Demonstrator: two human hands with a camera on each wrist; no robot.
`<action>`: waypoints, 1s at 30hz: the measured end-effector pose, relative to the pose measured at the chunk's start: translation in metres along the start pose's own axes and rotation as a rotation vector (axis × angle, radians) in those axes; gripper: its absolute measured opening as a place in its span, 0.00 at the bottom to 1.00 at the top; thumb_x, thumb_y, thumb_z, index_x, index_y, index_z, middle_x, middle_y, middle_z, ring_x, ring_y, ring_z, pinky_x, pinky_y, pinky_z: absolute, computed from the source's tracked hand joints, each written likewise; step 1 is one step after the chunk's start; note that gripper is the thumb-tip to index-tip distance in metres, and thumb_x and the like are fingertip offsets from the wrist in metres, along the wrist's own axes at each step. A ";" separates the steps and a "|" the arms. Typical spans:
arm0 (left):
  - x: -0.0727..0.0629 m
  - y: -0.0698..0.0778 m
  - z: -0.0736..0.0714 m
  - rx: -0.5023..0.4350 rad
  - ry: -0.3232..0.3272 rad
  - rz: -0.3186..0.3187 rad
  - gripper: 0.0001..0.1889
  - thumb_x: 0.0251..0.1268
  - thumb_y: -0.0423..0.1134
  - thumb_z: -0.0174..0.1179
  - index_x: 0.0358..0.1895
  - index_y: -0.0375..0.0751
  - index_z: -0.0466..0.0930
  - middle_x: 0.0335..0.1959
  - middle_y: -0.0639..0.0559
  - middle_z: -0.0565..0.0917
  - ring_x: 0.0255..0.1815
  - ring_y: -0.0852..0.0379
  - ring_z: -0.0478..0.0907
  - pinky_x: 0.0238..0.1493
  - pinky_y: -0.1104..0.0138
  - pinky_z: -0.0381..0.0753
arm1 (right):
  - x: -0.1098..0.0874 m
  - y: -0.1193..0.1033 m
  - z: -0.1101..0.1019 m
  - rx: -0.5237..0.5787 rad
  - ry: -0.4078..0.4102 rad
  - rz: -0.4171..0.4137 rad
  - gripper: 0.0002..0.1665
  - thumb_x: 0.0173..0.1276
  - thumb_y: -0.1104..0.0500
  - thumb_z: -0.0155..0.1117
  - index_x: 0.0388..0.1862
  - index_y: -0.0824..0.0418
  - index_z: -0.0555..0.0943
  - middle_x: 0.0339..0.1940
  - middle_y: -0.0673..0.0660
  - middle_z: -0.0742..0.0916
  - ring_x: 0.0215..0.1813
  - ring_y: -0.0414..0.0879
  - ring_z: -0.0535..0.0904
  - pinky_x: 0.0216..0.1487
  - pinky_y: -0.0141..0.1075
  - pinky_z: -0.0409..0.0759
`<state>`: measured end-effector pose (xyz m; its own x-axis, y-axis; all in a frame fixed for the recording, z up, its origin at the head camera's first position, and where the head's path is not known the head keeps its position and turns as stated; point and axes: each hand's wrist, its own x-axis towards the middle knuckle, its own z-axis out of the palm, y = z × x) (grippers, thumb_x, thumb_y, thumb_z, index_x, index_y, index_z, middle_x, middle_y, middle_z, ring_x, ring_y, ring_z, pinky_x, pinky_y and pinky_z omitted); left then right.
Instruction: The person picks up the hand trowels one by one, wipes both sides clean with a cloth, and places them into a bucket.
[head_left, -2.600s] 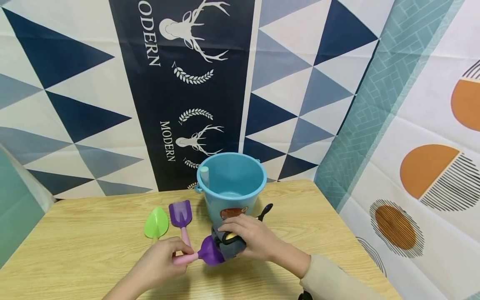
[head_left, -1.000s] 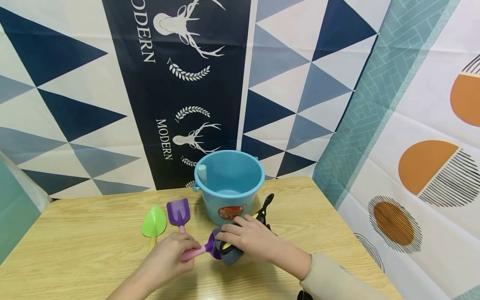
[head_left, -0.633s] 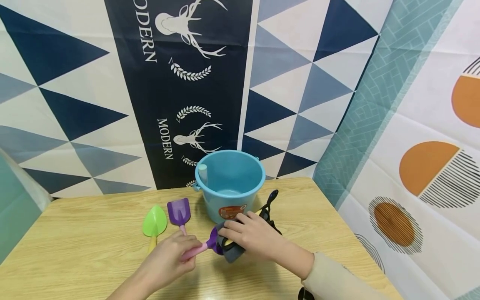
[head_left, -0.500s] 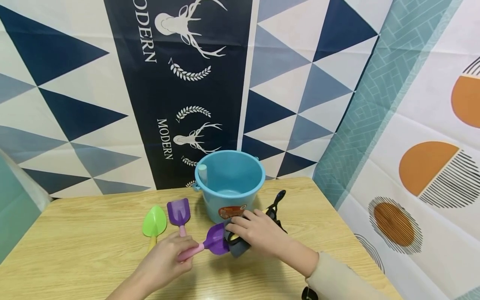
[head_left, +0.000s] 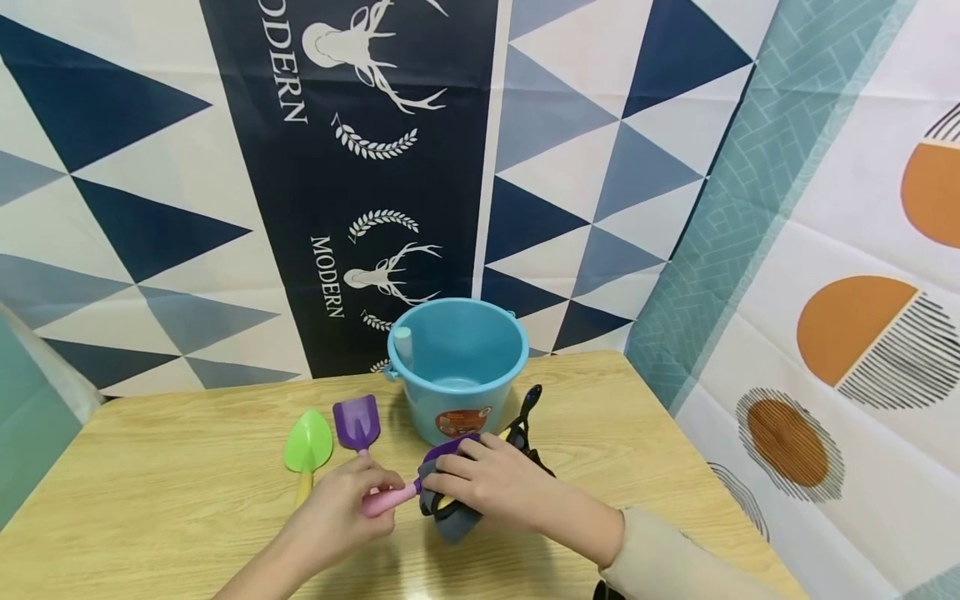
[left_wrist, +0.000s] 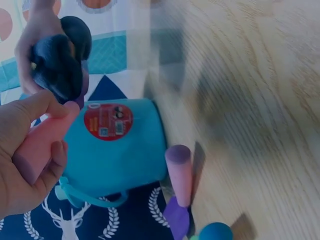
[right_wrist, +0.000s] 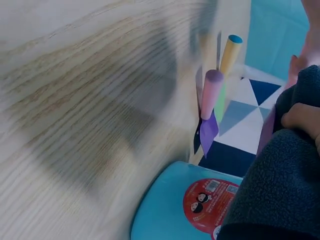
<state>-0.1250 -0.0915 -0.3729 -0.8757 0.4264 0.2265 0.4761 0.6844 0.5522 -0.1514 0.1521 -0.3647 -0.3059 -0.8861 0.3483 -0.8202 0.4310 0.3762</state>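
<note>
My left hand (head_left: 341, 508) grips the pink handle of a toy shovel (head_left: 388, 500) with a purple blade. My right hand (head_left: 487, 479) holds a dark grey fleecy cloth (head_left: 457, 523) round the blade, above the table. Only the blade's upper edge shows past the cloth in the head view. A black and yellow thing with a black knob (head_left: 531, 397) sticks out beyond the right hand; its kind is unclear. In the left wrist view the cloth (left_wrist: 57, 67) bunches over the blade, while the left thumb and fingers wrap the pink handle (left_wrist: 42, 142).
Behind the hands stands a blue bucket (head_left: 450, 408) with a red label; its pale handle grip leans inside the rim. Left of it, a second purple shovel (head_left: 357, 421) and a green trowel (head_left: 308, 442) with a yellow handle lie on the wooden table (head_left: 172, 483). Patterned cloth hangs behind.
Within the last half second my right hand and the cloth slid left over the blade, which was largely bare. The blade has tilted so its edge faces up. Bucket and other tools stayed put.
</note>
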 end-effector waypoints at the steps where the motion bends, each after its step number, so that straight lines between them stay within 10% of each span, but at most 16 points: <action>1: 0.000 0.001 0.000 -0.001 -0.004 0.006 0.12 0.45 0.34 0.67 0.38 0.46 0.84 0.32 0.61 0.77 0.42 0.55 0.78 0.38 0.69 0.81 | 0.001 -0.001 0.000 0.003 -0.015 0.006 0.23 0.56 0.53 0.70 0.53 0.45 0.78 0.48 0.42 0.83 0.47 0.40 0.77 0.46 0.32 0.76; 17: -0.006 -0.006 -0.003 0.030 0.048 -0.007 0.14 0.43 0.33 0.70 0.38 0.45 0.85 0.31 0.61 0.76 0.32 0.65 0.69 0.32 0.76 0.75 | -0.011 0.014 0.001 -0.193 -0.062 0.049 0.14 0.63 0.55 0.60 0.48 0.45 0.78 0.44 0.43 0.82 0.42 0.41 0.75 0.35 0.32 0.71; 24: 0.000 -0.003 0.001 0.035 0.053 0.007 0.13 0.45 0.33 0.69 0.38 0.45 0.85 0.29 0.61 0.74 0.29 0.67 0.68 0.28 0.77 0.72 | 0.000 0.002 0.002 -0.133 -0.003 0.006 0.18 0.61 0.54 0.65 0.50 0.45 0.78 0.45 0.41 0.83 0.42 0.39 0.76 0.38 0.29 0.73; 30: 0.000 0.001 0.001 0.097 0.063 0.048 0.13 0.45 0.35 0.69 0.39 0.45 0.85 0.30 0.62 0.74 0.30 0.67 0.68 0.29 0.76 0.72 | 0.001 -0.002 0.001 -0.085 -0.109 0.052 0.25 0.55 0.52 0.71 0.53 0.44 0.77 0.47 0.42 0.82 0.43 0.40 0.75 0.40 0.31 0.74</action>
<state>-0.1250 -0.0903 -0.3729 -0.8536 0.4240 0.3026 0.5204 0.7195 0.4600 -0.1510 0.1498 -0.3660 -0.4011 -0.8736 0.2757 -0.7596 0.4854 0.4330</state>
